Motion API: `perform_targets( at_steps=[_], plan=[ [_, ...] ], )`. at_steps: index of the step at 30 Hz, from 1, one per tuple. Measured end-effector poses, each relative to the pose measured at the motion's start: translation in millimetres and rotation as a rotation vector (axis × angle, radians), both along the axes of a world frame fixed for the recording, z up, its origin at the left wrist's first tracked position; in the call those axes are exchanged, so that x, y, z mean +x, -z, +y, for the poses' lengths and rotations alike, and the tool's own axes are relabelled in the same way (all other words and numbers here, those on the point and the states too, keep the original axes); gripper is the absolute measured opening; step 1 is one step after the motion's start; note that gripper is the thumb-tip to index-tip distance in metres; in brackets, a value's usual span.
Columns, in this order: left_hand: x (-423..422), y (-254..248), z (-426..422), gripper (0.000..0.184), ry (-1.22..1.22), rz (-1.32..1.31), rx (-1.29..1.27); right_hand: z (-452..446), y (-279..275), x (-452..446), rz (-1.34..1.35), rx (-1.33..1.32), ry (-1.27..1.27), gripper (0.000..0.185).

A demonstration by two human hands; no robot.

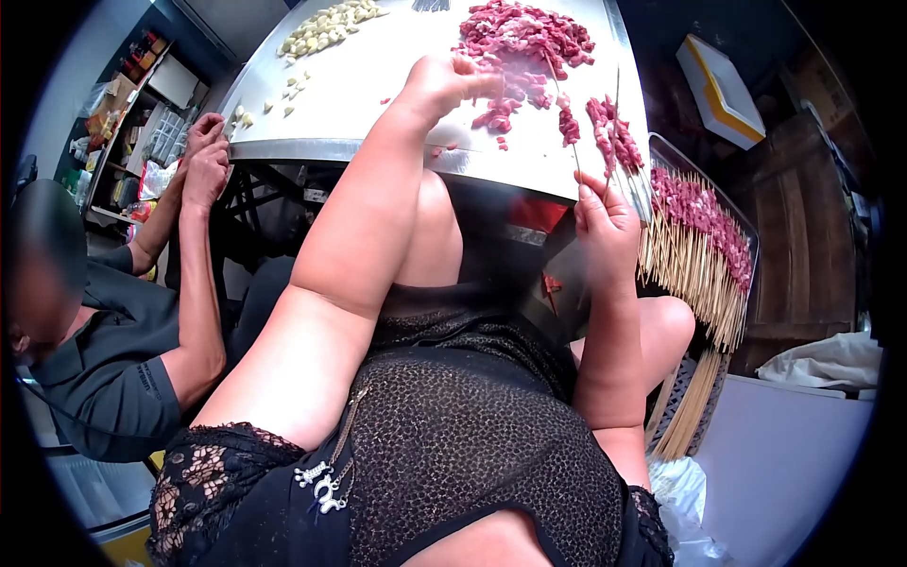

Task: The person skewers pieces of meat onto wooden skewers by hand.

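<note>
Table (350,109), tray (666,155) of meat skewers (704,222), right hand (607,225) pinching stick (575,159), left hand (452,83), grip unclear

The left arm (354,227) stretches from the lower left to the upper middle, the left hand (446,85) bent rightward, partly blurred. The right forearm (611,331) stands upright right of centre, the right hand (608,223) pinching.

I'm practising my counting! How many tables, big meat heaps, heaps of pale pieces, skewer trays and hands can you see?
Table: 1
Big meat heap: 1
Heap of pale pieces: 1
Skewer tray: 1
Hands (left hand, right hand, the other person's two hands): 4
Total: 8
</note>
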State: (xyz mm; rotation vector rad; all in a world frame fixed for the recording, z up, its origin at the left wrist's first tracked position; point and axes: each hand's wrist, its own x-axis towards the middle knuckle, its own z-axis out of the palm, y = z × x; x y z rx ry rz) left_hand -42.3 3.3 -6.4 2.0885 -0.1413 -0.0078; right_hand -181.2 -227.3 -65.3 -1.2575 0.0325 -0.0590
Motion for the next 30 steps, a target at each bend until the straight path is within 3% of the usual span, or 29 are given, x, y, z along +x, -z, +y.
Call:
perform_targets(
  at_steps=[1, 2, 4, 5, 9, 11, 14, 18, 20, 25, 30],
  plan=[
    [-2.0, 0.3, -3.7, 0.025, -0.025, 0.023, -0.22, 1.2, -0.3, -0.4, 0.012, -0.012, -0.003, 0.023],
    [-3.0, -0.7, -6.4, 0.025, -0.025, 0.02, -0.221, 1.8, -0.4, -0.5, 0.025, -0.024, -0.007, 0.023],
    [-3.7, -3.4, -10.4, 0.02, -0.036, 0.122, -0.618, 1.9, 2.0, 0.1, 0.011, -0.017, -0.022, 0.022],
    [-3.1, -6.4, -12.4, 0.021, -0.03, 0.139, -0.649, 1.8, 3.6, 0.4, 0.01, -0.015, -0.033, 0.022],
    [4.3, 0.5, -11.0, 0.027, 0.007, 0.119, -0.706, 3.4, 6.6, 0.9, 0.01, -0.039, -0.042, 0.022],
    [5.2, -1.8, -11.6, 0.032, -0.105, 0.138, -0.581, 4.0, 4.6, -0.9, 0.02, -0.043, -0.044, 0.022],
    [1.1, -8.9, -12.9, 0.036, -0.155, 0.199, -0.646, 4.9, 5.4, -1.4, 0.029, -0.065, -0.04, 0.021],
    [-0.8, -6.9, -12.8, 0.028, -0.116, 0.246, -0.746, 5.3, 7.5, -0.5, 0.025, -0.092, -0.027, 0.022],
    [-0.9, -1.5, -13.1, 0.02, 0.0, 0.111, -0.661, 4.4, 7.5, -1.4, 0.027, -0.094, -0.024, 0.022],
    [-1.6, -4.7, -17.0, 0.022, -0.007, 0.043, -0.545, 3.5, 8.1, -1.0, 0.027, -0.079, -0.018, 0.022],
    [-4.0, -7.4, -20.5, 0.022, 0.065, 0.133, -0.778, 9.6, 3.5, -5.7, 0.006, -0.123, -0.053, 0.022]
  ],
)
